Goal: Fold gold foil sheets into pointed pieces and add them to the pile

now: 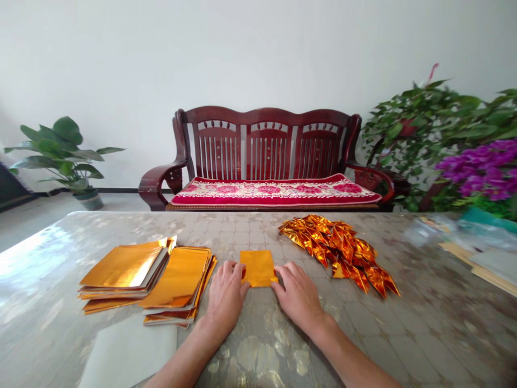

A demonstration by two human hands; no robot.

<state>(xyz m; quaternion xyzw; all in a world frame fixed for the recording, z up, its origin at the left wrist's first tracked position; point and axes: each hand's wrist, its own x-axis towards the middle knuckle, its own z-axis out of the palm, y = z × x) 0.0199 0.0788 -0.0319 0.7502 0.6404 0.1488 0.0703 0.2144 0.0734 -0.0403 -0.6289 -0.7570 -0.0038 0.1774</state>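
Observation:
A small square of gold foil paper point(257, 268) lies on the table between my two hands. My left hand point(226, 288) pinches its left edge between thumb and fingers. At the opposite edge, my right hand point(296, 288) grips the near right corner. Left of my left hand are two stacks of gold foil sheets, the nearer stack point(177, 275) and the farther stack point(121, 265), with grey undersides showing. Beyond my right hand sits a heap of pointed, folded gold foil pieces point(339, 245).
A pale grey sheet point(131, 350) lies at the table's front left. Plastic bags point(430, 229) and flat tan pieces point(480, 264) are at the right edge. Behind the patterned table point(250, 226) stands a wooden bench point(269, 145), with potted plants point(67, 151) to either side.

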